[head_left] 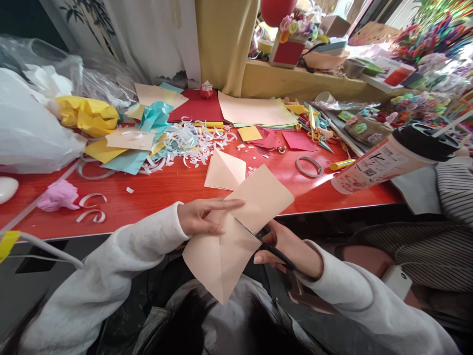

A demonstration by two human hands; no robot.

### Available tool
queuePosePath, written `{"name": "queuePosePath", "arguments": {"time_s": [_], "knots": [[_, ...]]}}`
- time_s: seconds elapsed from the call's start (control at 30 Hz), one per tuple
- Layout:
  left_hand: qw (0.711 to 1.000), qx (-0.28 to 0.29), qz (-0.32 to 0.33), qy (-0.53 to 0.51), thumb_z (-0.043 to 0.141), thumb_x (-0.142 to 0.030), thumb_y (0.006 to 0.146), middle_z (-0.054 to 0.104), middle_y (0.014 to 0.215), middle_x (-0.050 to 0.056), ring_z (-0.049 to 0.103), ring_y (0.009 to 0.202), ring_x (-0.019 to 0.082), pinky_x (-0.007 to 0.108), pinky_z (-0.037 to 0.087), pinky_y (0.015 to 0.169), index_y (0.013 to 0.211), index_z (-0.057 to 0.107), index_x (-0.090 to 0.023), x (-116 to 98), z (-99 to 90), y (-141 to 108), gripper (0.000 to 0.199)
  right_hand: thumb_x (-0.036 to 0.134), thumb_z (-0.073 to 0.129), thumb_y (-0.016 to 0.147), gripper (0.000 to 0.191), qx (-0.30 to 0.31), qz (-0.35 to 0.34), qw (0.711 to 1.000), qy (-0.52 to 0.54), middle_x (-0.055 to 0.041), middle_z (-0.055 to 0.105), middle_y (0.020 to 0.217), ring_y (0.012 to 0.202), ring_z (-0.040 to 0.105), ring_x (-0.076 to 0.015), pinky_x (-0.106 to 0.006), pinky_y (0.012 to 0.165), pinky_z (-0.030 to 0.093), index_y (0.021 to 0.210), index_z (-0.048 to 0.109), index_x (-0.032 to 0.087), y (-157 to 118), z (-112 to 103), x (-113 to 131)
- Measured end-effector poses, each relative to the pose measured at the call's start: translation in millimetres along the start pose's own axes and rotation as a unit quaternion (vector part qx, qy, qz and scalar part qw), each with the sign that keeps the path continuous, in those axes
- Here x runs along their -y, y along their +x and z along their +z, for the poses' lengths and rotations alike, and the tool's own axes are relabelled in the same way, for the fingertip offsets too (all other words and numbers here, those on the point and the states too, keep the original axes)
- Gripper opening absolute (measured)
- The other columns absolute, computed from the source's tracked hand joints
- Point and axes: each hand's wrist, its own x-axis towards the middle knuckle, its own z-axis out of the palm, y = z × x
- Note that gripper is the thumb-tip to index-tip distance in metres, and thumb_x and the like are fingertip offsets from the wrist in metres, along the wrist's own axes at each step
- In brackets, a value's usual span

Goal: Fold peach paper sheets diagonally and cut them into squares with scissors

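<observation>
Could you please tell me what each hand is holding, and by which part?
The left hand holds the peach paper near its left edge; the right hand holds the scissors by their black handles.

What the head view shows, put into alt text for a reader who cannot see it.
Over the edge of a red table, a person's left hand holds a creased peach paper sheet while the right hand works black-handled scissors into it. Beyond lie folded peach paper and white paper shreds; a black-lidded cup stands at the right.
</observation>
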Motion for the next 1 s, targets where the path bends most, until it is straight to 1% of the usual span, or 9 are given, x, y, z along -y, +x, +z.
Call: {"name": "queuePosePath", "arguments": {"time_s": [0.17,0.3,0.4,0.5,0.57,0.77,0.9,1.0], "knots": [[1.000,0.004,-0.004,0.005,0.066,-0.024,0.073,0.045,0.136,0.006,0.036,0.128,0.025,0.042,0.013,0.110,0.130,0.044,-0.024,2.0,0.6,0.0,0.061,0.040,0.076,0.059,0.080,0.003,-0.002,1.000,-0.014,0.0062,0.055,0.058,0.031,0.039,-0.0047,-0.016,0.028,0.030,0.121,0.032,0.019,0.8,-0.6,3.0],[1.000,-0.001,-0.008,0.003,0.066,-0.026,0.072,0.044,0.137,0.006,0.035,0.128,0.026,0.043,0.012,0.110,0.130,0.043,-0.023,4.9,0.1,-0.7,0.063,0.041,0.077,0.057,0.080,-0.007,0.006,1.000,0.000,0.0060,0.056,0.059,0.031,0.038,-0.0043,-0.016,0.028,0.030,0.120,0.033,0.019,-0.4,1.2,7.1],[1.000,-0.006,-0.008,0.001,0.067,-0.026,0.071,0.044,0.137,0.006,0.035,0.128,0.026,0.042,0.014,0.110,0.130,0.044,-0.023,5.5,0.8,-1.1,0.063,0.042,0.077,0.056,0.082,-0.009,0.010,1.000,0.005,0.0068,0.055,0.057,0.032,0.040,-0.0053,-0.016,0.028,0.030,0.121,0.033,0.019,0.2,2.0,6.4],[1.000,-0.006,-0.004,-0.009,0.066,-0.025,0.072,0.045,0.136,0.007,0.037,0.127,0.025,0.040,0.020,0.108,0.129,0.044,-0.023,5.1,2.8,-0.9,0.062,0.044,0.076,0.057,0.081,-0.012,0.004,1.000,-0.023,0.0074,0.053,0.053,0.032,0.041,-0.0062,-0.017,0.029,0.032,0.121,0.034,0.018,2.3,1.6,2.8],[1.000,-0.004,-0.001,-0.011,0.066,-0.024,0.072,0.046,0.135,0.007,0.038,0.126,0.024,0.039,0.023,0.108,0.130,0.044,-0.022,4.9,3.8,-0.5,0.062,0.045,0.075,0.059,0.079,-0.016,0.000,0.999,-0.042,0.0059,0.055,0.055,0.032,0.042,-0.0065,-0.017,0.029,0.032,0.121,0.036,0.017,3.5,1.2,0.8],[1.000,-0.004,0.002,0.007,0.065,-0.026,0.073,0.047,0.134,0.007,0.037,0.127,0.025,0.040,0.016,0.110,0.130,0.043,-0.022,6.1,3.1,-0.5,0.062,0.046,0.074,0.059,0.077,-0.023,0.006,0.999,-0.044,0.0031,0.057,0.058,0.034,0.042,-0.0065,-0.018,0.029,0.032,0.119,0.039,0.014,2.2,2.2,2.1],[1.000,-0.002,0.011,0.012,0.065,-0.025,0.073,0.046,0.135,0.007,0.038,0.126,0.024,0.039,0.019,0.109,0.130,0.043,-0.022,6.7,3.3,-0.4,0.062,0.044,0.074,0.060,0.077,-0.008,-0.002,0.999,-0.034,0.0021,0.059,0.061,0.034,0.042,-0.0061,-0.018,0.030,0.033,0.122,0.038,0.015,2.8,2.2,5.3],[1.000,0.002,0.020,0.012,0.066,-0.026,0.073,0.045,0.136,0.007,0.038,0.127,0.024,0.037,0.022,0.108,0.130,0.043,-0.023,6.8,4.1,-0.1,0.062,0.042,0.074,0.062,0.071,0.004,-0.011,0.999,-0.035,0.0016,0.059,0.064,0.036,0.043,-0.0065,-0.017,0.030,0.033,0.120,0.041,0.017,4.2,2.0,6.9]]}}
